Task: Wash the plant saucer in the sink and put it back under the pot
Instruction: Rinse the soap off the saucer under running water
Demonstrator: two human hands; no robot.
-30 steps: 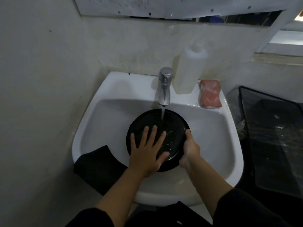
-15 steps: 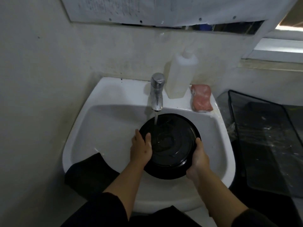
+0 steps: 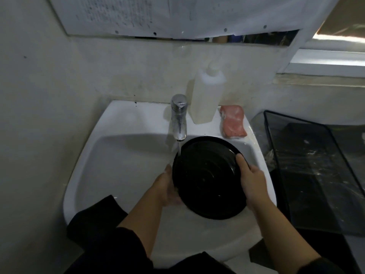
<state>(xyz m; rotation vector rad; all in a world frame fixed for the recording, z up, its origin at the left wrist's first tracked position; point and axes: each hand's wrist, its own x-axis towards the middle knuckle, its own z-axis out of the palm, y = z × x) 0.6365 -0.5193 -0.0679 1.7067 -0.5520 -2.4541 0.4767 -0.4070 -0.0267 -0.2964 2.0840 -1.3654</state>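
While water from the tap [image 3: 178,119] hits its rim, the black ridged saucer [image 3: 205,178] tilts; the right hand [image 3: 251,179] grips its edge, the left hand [image 3: 167,186] fingers hidden behind.

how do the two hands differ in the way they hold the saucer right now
The right hand grips the saucer at its right rim, thumb lying over the inner face; the left hand sits at the left rim, mostly behind the edge. The left hand is nearer the running water; the right is farther from it. Both touch the saucer over the sink.
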